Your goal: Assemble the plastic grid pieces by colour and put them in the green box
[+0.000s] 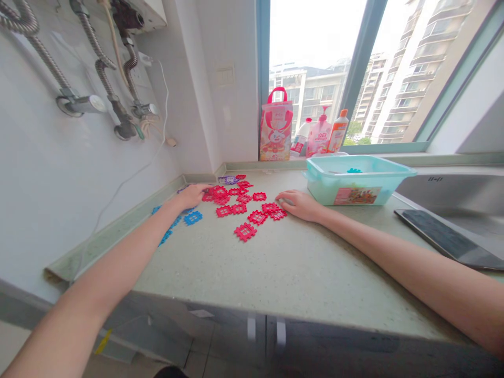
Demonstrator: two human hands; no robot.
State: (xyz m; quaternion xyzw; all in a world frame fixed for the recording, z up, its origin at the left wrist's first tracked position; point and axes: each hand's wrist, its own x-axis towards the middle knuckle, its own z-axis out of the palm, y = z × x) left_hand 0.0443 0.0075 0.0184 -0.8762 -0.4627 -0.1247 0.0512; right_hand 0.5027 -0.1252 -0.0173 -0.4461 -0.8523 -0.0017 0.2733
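Red square plastic interlocking building pieces (244,231) with window-like grids lie scattered and partly overlapping on the counter. My left hand (192,196) reaches to the left end of this group, its fingers closed on a red piece (207,196). My right hand (301,205) rests on the counter at the group's right side, fingers loosely stretched and holding nothing. Its fingertips are beside a red piece (279,214). Blue pieces (193,218) lie near my left forearm, which hides some of them. Purple pieces (228,180) sit behind the red ones, near the wall.
A turquoise plastic tub (321,185) with a blue-green piece inside stands behind my right hand. To the right are a dark phone-like slab (444,236) and a steel sink (468,191). Bottles (319,136) and a pink bag (275,134) stand by the window.
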